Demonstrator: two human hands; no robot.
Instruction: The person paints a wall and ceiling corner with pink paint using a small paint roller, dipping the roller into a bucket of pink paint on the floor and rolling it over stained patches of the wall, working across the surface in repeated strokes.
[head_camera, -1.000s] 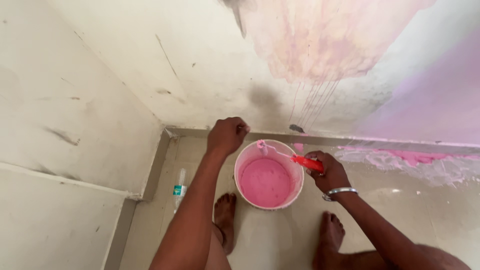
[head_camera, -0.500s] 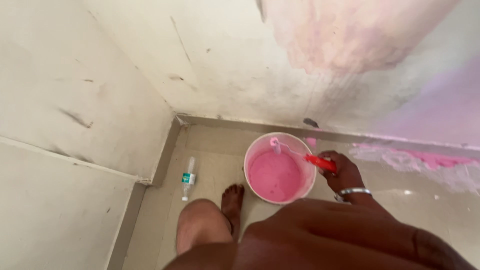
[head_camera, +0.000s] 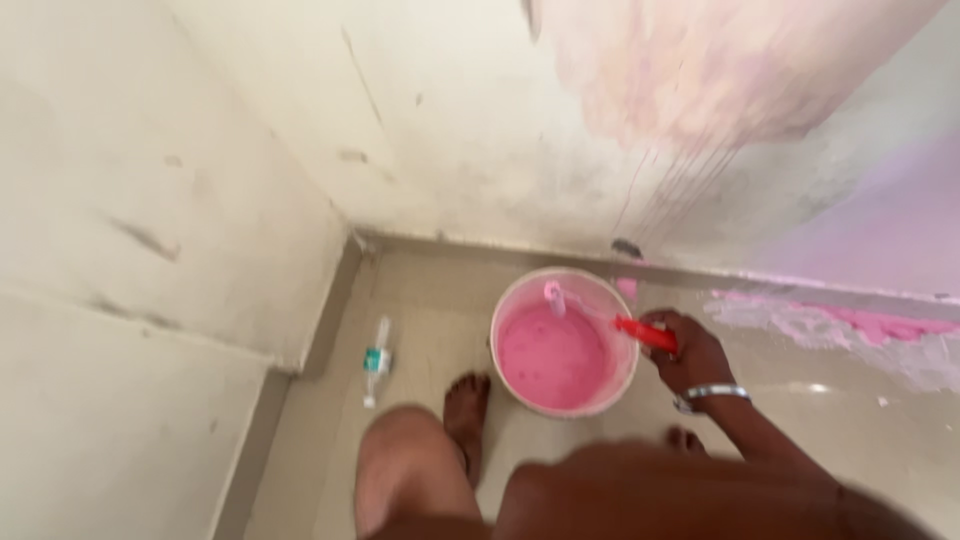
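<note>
- The right hand (head_camera: 690, 352), a metal bangle (head_camera: 712, 394) on its wrist, has its fingers curled tight round the red handle of a paint tool (head_camera: 645, 334), whose head dips into the pink paint.
- The paint bucket (head_camera: 565, 340) stands on the floor (head_camera: 420, 330) near the wall (head_camera: 480, 130), well filled.
- One upper wall patch is pink; most remains bare.
- The left hand, on the rim a second ago, is now out of sight.
- A plastic bottle (head_camera: 375, 358) lies left.
</note>
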